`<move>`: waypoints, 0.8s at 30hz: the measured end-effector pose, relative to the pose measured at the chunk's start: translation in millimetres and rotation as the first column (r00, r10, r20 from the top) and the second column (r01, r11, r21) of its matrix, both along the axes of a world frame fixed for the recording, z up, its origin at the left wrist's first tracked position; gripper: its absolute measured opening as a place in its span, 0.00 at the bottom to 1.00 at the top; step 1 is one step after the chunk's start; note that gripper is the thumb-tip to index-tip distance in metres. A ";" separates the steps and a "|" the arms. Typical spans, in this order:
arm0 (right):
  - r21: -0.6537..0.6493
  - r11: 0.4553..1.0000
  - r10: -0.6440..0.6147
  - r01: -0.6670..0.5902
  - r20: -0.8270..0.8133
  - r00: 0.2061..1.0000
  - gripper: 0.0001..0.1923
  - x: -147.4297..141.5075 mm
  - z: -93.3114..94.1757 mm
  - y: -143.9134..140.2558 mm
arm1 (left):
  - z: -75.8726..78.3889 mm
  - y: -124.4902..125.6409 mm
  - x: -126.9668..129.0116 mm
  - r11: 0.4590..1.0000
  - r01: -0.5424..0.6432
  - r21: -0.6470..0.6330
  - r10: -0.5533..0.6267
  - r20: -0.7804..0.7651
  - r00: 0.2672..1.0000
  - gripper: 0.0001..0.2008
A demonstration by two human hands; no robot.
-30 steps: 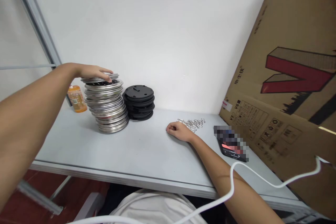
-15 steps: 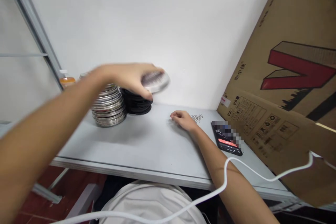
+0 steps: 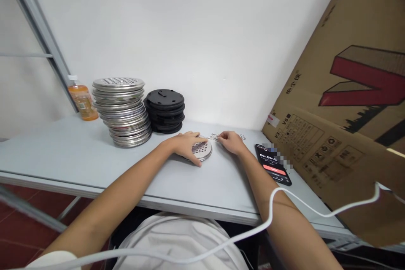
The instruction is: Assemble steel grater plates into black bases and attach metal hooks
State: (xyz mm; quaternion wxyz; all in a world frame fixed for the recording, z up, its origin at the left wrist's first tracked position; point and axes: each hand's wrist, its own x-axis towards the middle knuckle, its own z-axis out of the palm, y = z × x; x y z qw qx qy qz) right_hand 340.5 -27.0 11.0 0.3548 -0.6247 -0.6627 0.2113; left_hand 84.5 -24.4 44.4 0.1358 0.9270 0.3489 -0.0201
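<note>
On the tabletop, a round perforated metal disc [image 3: 204, 150] with a raised rim lies flat. My left hand [image 3: 186, 147] grips it from the left, thumb at the near edge and fingers over the far side. Just right of the disc my right hand [image 3: 232, 141] is closed in a pinch beside a small pile of shiny bent metal pieces [image 3: 214, 136]. What sits between those fingertips is too small to make out. A tall stack of similar metal discs [image 3: 122, 112] stands to the left, and beside it a shorter stack of black round plates [image 3: 166, 112].
Behind the metal stack is a bottle of orange liquid [image 3: 82, 99]. A phone [image 3: 272, 164] lies right of my right forearm. The large cardboard box [image 3: 316, 135] leans along the right side. A white cable [image 3: 221, 248] hangs across the front, over my right forearm.
My left hand has brought the metal disc down from the air onto the table, toward the right. My right hand has shifted slightly right, to the small metal pieces.
</note>
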 end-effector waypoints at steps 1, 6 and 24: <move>0.019 1.000 0.009 -0.009 0.015 1.000 0.04 -1.3 0.0 -0.5 | -2.0 0.9 0.3 1.000 -0.006 0.000 0.006 0.017 1.000 0.53; 0.114 0.982 0.150 -0.147 -0.012 0.989 0.10 -11.8 -4.3 -1.2 | -4.8 4.1 0.4 0.999 -0.007 -0.031 0.010 0.107 0.994 0.53; 0.064 0.919 0.351 -0.390 0.322 0.879 0.17 -37.9 4.8 -18.8 | 23.2 -58.4 -108.3 0.982 -0.182 0.056 0.181 0.036 0.983 0.51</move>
